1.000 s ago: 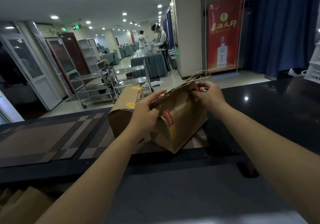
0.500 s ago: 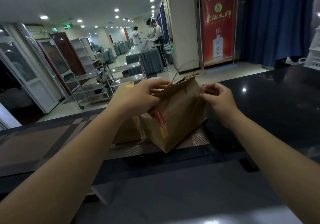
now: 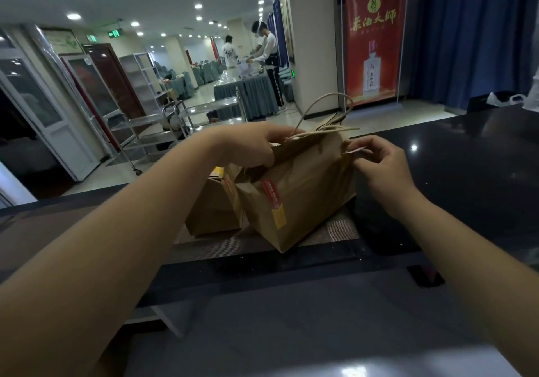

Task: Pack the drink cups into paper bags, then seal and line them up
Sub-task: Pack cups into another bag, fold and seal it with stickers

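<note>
- The front paper bag [image 3: 303, 198] stands at the centre of the frame on a striped mat [image 3: 335, 230], which lies on a dark, glossy counter [image 3: 466, 160].
- Its top is folded over, and a twine handle [image 3: 323, 106] loops up above the fold.
- A red-and-yellow sticker [image 3: 273, 201] runs down the bag's near face from the fold (the print on it is too small to read).
- The left hand [image 3: 248, 146] comes in from the lower left and grips the left end of the folded top, fingers curled over the paper.
- The right hand [image 3: 385, 169] is at the bag's upper right corner, thumb and forefinger pinching a small pale strip [image 3: 354, 151] just beside the paper edge; whether the strip touches the bag I cannot tell.
- A second paper bag [image 3: 214, 213] sits just left of and behind the first, touching it, with a yellow tab showing at its top.
- Behind the counter, at upper right, a red banner [image 3: 374, 35] with a bottle on it stands before blue curtains.
- Metal carts [image 3: 175, 122] stand left of centre on the floor.
- Two people [image 3: 268, 55] stand at a draped table far back.
</note>
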